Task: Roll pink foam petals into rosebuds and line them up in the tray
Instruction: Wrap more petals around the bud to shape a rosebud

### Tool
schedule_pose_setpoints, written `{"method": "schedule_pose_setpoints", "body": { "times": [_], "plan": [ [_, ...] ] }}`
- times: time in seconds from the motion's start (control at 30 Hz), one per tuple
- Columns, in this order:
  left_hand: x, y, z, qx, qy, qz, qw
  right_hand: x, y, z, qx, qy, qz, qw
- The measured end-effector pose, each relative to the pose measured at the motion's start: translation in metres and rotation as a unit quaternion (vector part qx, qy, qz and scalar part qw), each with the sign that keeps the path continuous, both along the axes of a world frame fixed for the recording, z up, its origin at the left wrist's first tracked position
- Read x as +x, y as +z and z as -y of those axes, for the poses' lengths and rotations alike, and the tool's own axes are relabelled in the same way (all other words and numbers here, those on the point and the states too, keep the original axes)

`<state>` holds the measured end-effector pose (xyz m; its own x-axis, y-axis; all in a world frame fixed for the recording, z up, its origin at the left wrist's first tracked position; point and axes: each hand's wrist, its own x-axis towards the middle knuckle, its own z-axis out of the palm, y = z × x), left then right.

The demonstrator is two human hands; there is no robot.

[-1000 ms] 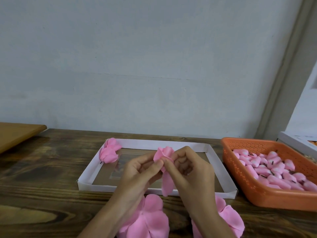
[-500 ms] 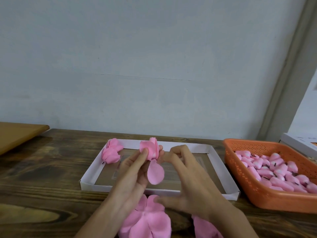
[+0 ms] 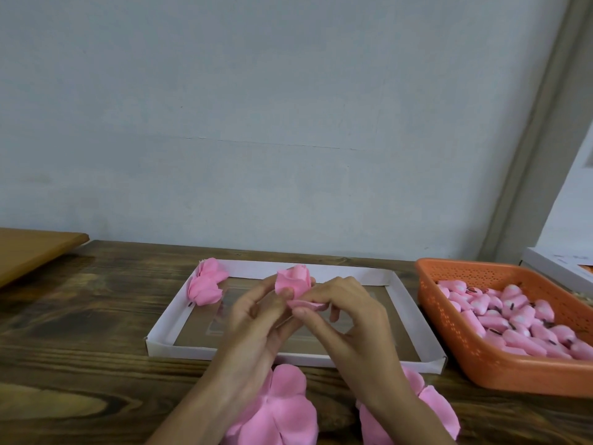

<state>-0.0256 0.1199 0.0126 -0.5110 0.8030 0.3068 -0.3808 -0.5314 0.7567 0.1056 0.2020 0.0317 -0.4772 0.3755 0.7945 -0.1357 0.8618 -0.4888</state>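
- Your left hand (image 3: 256, 319) is curled round the lower part of a half-rolled pink rosebud (image 3: 293, 280). The thumb presses against its front and holds it upright in the air.
- Your right hand (image 3: 353, 322) is nearly closed. Its thumb and forefinger pinch a loose pink petal (image 3: 306, 304) that lies against the lower right side of the bud. The other fingers curl loosely underneath with nothing in them.
- Both hands meet above the middle of the white cardboard tray (image 3: 409, 303), which lies flat on the dark wooden table (image 3: 80, 316).
- In the tray's far left corner lie the finished rosebuds (image 3: 207, 282), two as far as you can tell. They touch each other and rest against the left wall, and a short dark stem end shows below the nearer one.
- The left petal heap (image 3: 282, 409) lies on the table near you, just in front of the tray's near wall and partly under your left wrist.
- The right petal heap (image 3: 439, 409) lies beside it, partly under your right forearm.
- An orange basket (image 3: 475, 358) stands just to the right of the tray. It holds many small pink foam pieces (image 3: 513, 319), some with dark tips.
- A lighter wooden board (image 3: 32, 252) shows at the far left edge, and a white box (image 3: 558, 264) sits behind the basket.
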Motion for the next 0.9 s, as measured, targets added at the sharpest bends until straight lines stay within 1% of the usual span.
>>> {"method": "schedule_pose_setpoints", "body": {
  "times": [0.17, 0.33, 0.5, 0.67, 0.8, 0.9],
  "plan": [
    [0.004, 0.000, 0.003, 0.015, -0.012, -0.051, 0.998, 0.002, 0.000, -0.004, -0.076, 0.007, -0.030, 0.997],
    [0.008, 0.001, 0.003, -0.004, -0.002, -0.087, 0.996, 0.003, 0.003, -0.002, -0.100, -0.017, -0.056, 0.993],
    [0.010, 0.002, 0.005, -0.001, -0.028, -0.082, 0.996, 0.004, 0.001, -0.005, -0.134, -0.009, -0.056, 0.989],
    [0.013, 0.004, 0.006, -0.026, -0.010, -0.080, 0.996, 0.005, 0.002, -0.005, -0.113, -0.019, -0.032, 0.993],
    [0.011, 0.003, 0.006, -0.031, -0.017, -0.070, 0.997, 0.008, 0.006, -0.005, -0.045, -0.055, 0.001, 0.998],
    [0.011, 0.003, 0.007, -0.044, -0.017, -0.086, 0.995, 0.008, 0.008, -0.002, 0.000, -0.085, 0.003, 0.996]
  ]
}}
